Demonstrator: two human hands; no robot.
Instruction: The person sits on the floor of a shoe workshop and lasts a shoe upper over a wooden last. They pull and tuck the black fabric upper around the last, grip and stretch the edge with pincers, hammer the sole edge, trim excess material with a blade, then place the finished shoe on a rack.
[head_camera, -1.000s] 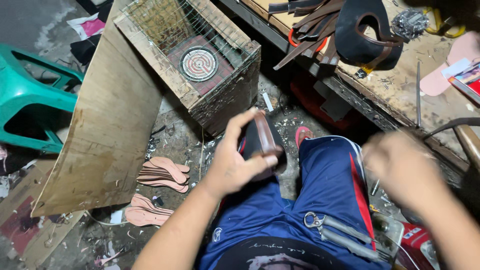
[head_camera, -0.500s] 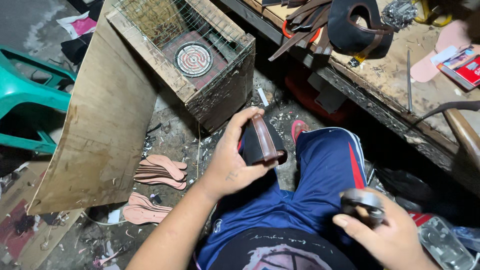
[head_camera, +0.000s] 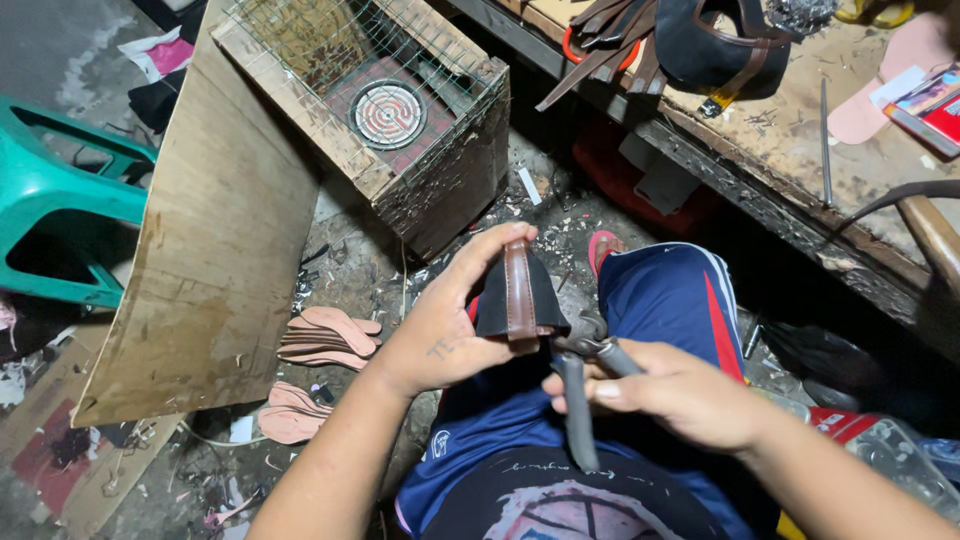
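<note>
My left hand (head_camera: 440, 325) grips a black shoe upper with a brown leather strap (head_camera: 518, 295) down its middle, held above my lap. My right hand (head_camera: 685, 390) is closed around grey-handled pliers (head_camera: 578, 405). The pliers' jaws sit at the lower edge of the shoe upper, just under the strap's end. Whether the jaws pinch the material is hidden by the upper itself.
A wooden box with wire mesh and a round heating coil (head_camera: 388, 112) stands ahead. A plywood board (head_camera: 215, 250) leans at left by a green plastic stool (head_camera: 60, 200). Pink insoles (head_camera: 330, 335) lie on the floor. A cluttered workbench (head_camera: 800, 150) runs along the right.
My right hand came in from the right with the pliers and brought them up to the shoe upper. My left hand turned the upper so the brown strap faces me.
</note>
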